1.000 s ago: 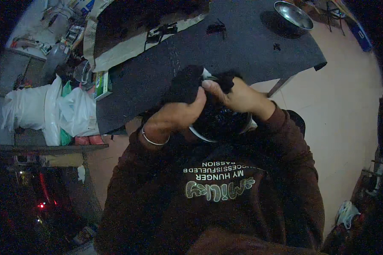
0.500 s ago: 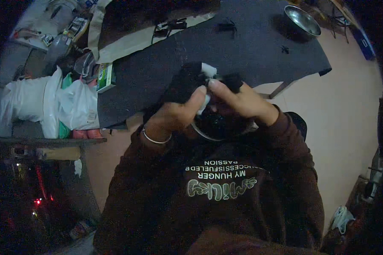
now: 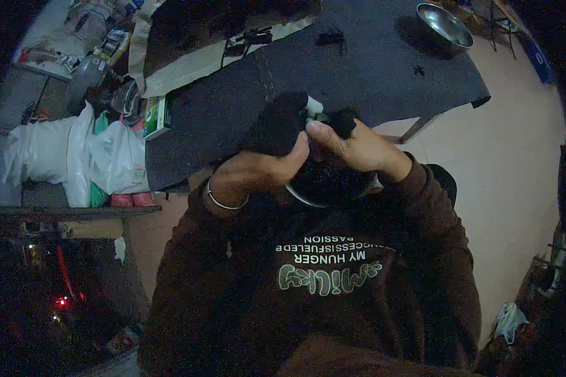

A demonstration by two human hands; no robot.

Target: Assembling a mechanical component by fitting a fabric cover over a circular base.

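My left hand and my right hand are raised close together over the table's near edge. Both are closed around a dark, soft-looking black bundle, whose kind I cannot make out. A small white piece sticks up from it between the hands. My right thumb presses at its base, and my left thumb lies just beside. The other fingers are mostly hidden by the black material. Below the hands is a round container with a pale rim and dark contents.
A dark cloth covers the table, with small black tufts on it. A metal bowl stands at the far right. White plastic bags and a green-and-white box are at the left.
My left thumb has drawn down slightly, away from the right thumb. The white piece has shifted a little right, and its lower pale part no longer shows below the thumbs.
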